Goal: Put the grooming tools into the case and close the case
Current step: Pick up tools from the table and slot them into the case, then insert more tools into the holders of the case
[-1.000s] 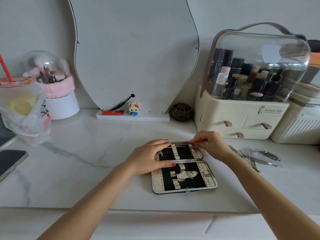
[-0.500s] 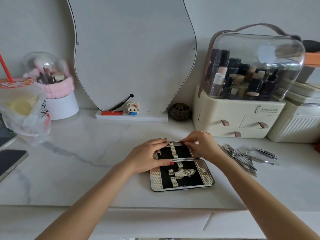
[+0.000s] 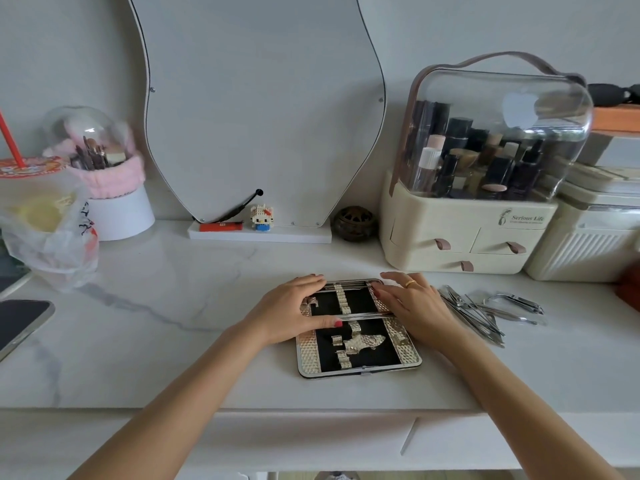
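Steel grooming tools (image 3: 485, 311), thin and slippery, want pinching mid-shaft; left hand (image 3: 289, 311) and right hand (image 3: 414, 306) rest flat-fingered, grasping nothing, on the open silver-edged black-lined case (image 3: 358, 344).

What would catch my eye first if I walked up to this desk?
Probably both hands, left and right, resting on the open grooming case at the centre. Right of it lies a heap of steel tools, and behind that stands a clear-domed cosmetics organizer.
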